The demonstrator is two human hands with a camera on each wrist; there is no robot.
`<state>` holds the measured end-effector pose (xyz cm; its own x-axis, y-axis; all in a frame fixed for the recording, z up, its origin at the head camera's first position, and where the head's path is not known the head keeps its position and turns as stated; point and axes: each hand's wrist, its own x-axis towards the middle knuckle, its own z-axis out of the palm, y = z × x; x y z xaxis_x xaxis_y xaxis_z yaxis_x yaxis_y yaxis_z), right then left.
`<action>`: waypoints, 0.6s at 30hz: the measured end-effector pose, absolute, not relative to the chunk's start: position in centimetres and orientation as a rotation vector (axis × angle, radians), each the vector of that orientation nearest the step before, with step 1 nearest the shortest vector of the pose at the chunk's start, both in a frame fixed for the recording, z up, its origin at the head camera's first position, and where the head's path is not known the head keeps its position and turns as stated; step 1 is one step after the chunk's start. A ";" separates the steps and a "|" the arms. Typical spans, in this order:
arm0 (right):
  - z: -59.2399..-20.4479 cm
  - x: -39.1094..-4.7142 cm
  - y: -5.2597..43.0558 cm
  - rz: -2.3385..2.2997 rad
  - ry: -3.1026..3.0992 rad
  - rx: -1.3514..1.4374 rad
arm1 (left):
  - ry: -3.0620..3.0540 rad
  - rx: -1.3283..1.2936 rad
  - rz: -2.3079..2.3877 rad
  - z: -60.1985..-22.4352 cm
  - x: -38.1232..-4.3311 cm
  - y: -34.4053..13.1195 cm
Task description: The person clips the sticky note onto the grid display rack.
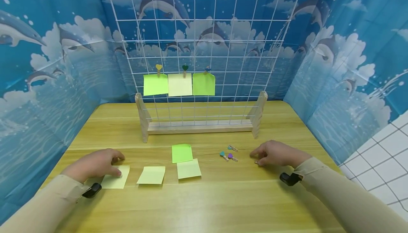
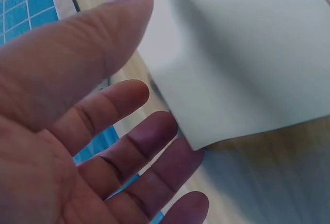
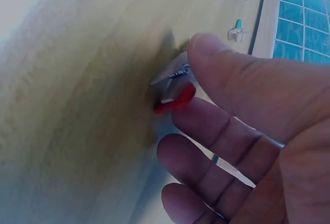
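Red clip [image 3: 184, 95], one: at the right of the tabletop [image 1: 204, 206], pinched between thumb and finger of our right grip [image 1: 277, 153]. Pale yellow note [image 1: 118, 181], one: at the left, under the thumb of our left grip [image 1: 96, 164], its fingers relaxed and spread. Further loose notes, we count three: cream note [image 1: 151, 175], lime note [image 1: 182, 153] and, touching it, lemon note [image 1: 189, 169]. Three more clips, purple clip [image 1: 230, 155] among them, lie nearby. Wire rack [image 1: 200, 129]: three clipped notes hang behind.
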<state>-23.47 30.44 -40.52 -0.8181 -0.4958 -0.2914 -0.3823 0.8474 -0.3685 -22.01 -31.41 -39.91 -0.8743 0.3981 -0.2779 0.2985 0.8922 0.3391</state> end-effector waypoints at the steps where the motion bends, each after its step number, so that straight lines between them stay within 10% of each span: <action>1: -40.6 -23.5 30.5 -0.420 2.641 -0.649 | 2.717 0.506 0.417 -40.1 -22.0 -31.5; 18: -40.9 -23.7 31.0 -0.437 2.624 -0.645 | 2.729 0.502 0.539 -41.6 -22.3 -33.5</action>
<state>-23.67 30.97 -40.91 -0.8129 -0.4963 -0.3047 -0.3709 0.8446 -0.3862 -22.30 -33.48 -41.59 -0.8891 0.3938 -0.2334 0.2755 0.8675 0.4141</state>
